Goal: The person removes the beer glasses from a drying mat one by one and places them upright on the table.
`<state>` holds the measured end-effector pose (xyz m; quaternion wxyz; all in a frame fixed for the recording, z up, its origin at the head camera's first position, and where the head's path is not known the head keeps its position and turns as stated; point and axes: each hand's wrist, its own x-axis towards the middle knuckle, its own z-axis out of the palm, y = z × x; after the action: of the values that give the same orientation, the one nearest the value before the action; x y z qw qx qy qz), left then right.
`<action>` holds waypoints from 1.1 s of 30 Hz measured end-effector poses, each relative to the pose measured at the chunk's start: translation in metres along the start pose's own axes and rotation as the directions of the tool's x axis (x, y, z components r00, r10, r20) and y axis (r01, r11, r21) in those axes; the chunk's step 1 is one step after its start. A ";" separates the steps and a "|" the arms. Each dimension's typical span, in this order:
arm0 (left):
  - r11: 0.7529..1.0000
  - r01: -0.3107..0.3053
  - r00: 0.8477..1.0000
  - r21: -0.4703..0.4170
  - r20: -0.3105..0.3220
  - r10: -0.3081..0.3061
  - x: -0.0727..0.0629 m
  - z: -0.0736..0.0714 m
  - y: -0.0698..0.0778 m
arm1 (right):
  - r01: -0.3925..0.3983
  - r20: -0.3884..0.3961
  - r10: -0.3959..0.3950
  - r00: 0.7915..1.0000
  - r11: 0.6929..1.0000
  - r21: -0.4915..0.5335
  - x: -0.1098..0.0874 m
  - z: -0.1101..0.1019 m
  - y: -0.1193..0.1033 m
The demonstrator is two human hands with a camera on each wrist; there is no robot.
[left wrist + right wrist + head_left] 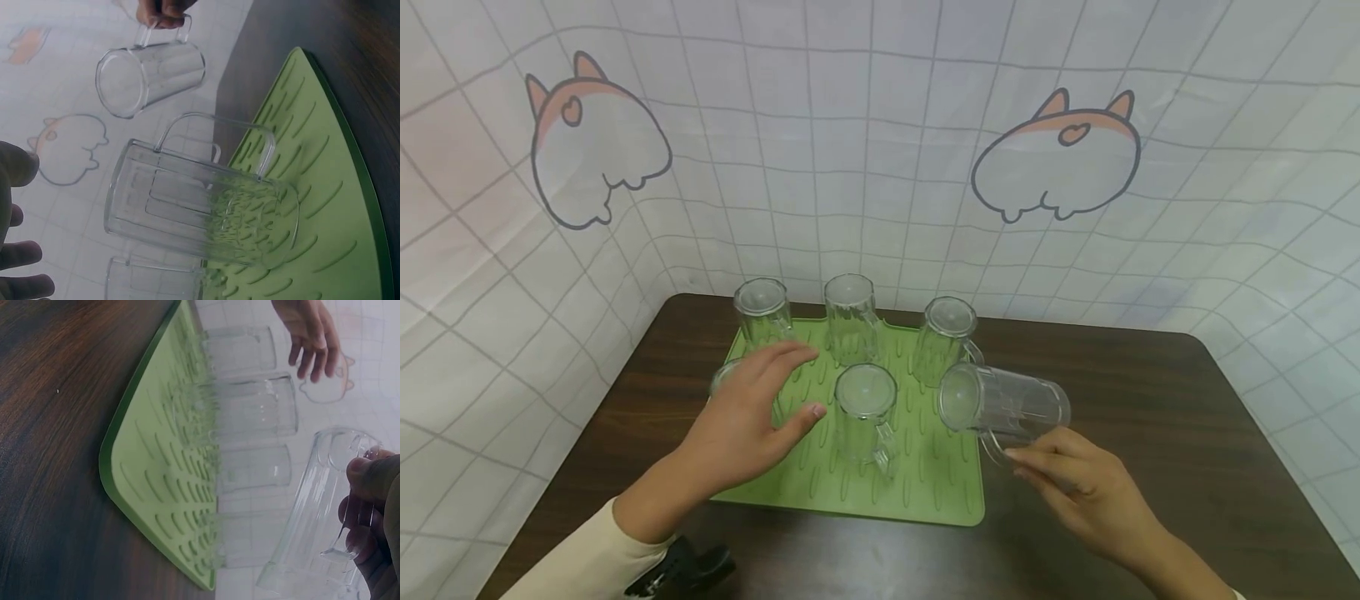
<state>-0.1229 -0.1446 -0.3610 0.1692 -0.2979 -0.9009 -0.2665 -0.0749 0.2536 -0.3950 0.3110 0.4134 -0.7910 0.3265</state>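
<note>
My right hand (1086, 492) grips a clear glass mug (1022, 404) by its handle. That mug is tipped on its side in the air, off the right edge of a green ridged drying mat (925, 492). Over the left part of the mat hovers my left hand (741, 425), fingers apart and holding nothing. It partly covers one mug (723, 373) at the left. Nearest its fingertips is the front middle mug (866, 400), its handle toward the right. Along the back of the mat stand three more mugs, at left (762, 304), middle (852, 312) and right (949, 325).
The mat lies on a dark brown wooden table (1120, 375). A white grid-patterned cloth (865, 150) with cartoon animals hangs behind and at both sides. A black strapped device (681, 571) sits at my left wrist.
</note>
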 end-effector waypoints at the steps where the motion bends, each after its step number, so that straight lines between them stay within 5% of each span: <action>1: 1.000 -0.005 1.000 -0.001 -0.003 0.005 0.001 0.001 0.000 | 0.003 0.000 -0.003 1.000 1.000 0.000 0.001 0.000 0.000; 33: 0.989 -0.042 0.996 -0.141 0.070 0.053 0.021 0.021 0.023 | 0.039 0.018 -0.040 0.999 0.999 0.035 0.006 0.005 -0.002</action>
<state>-0.1281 -0.1074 -0.3591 0.1208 -0.3401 -0.8783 -0.3137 -0.0768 0.2462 -0.3923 0.3029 0.4375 -0.7797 0.3301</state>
